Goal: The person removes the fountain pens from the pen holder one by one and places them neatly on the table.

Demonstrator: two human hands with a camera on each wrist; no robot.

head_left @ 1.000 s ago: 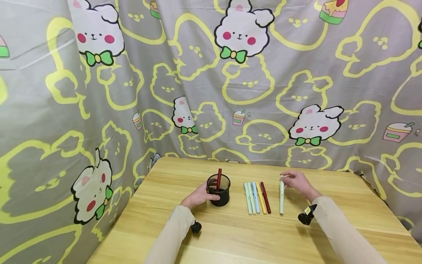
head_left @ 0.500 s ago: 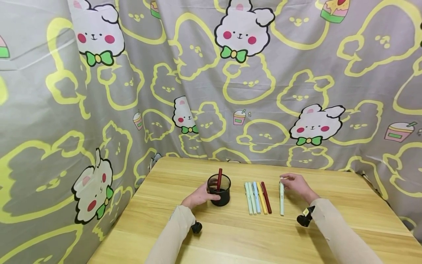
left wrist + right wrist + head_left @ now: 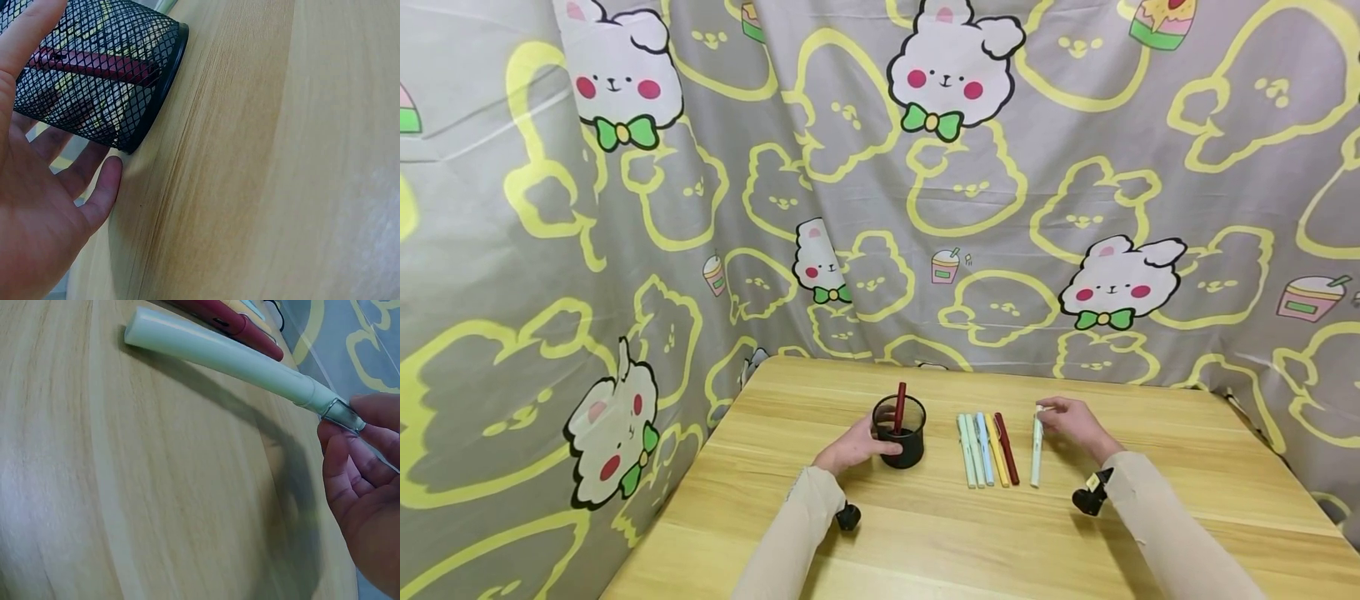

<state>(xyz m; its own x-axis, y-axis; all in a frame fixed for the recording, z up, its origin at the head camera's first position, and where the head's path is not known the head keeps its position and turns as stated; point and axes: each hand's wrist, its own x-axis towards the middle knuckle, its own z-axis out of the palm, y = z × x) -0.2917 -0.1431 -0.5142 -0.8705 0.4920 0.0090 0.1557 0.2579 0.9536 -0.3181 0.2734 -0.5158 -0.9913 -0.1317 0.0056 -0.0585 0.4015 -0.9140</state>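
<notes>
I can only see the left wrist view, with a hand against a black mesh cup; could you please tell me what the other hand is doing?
Observer: The right hand pinches the tip end of a pale green pen, whose far end rests on the wooden table.
Operator: Thank you. Are there other pens nearby?
Observer: Yes, four pens lie side by side between the pale green pen and the black mesh cup: two light green, one blue, one yellow over a dark red one at the right.
Operator: Does the cup stand upright?
Observer: Yes, upright, with a dark red pen standing in it and the left hand curled round its side.
</notes>
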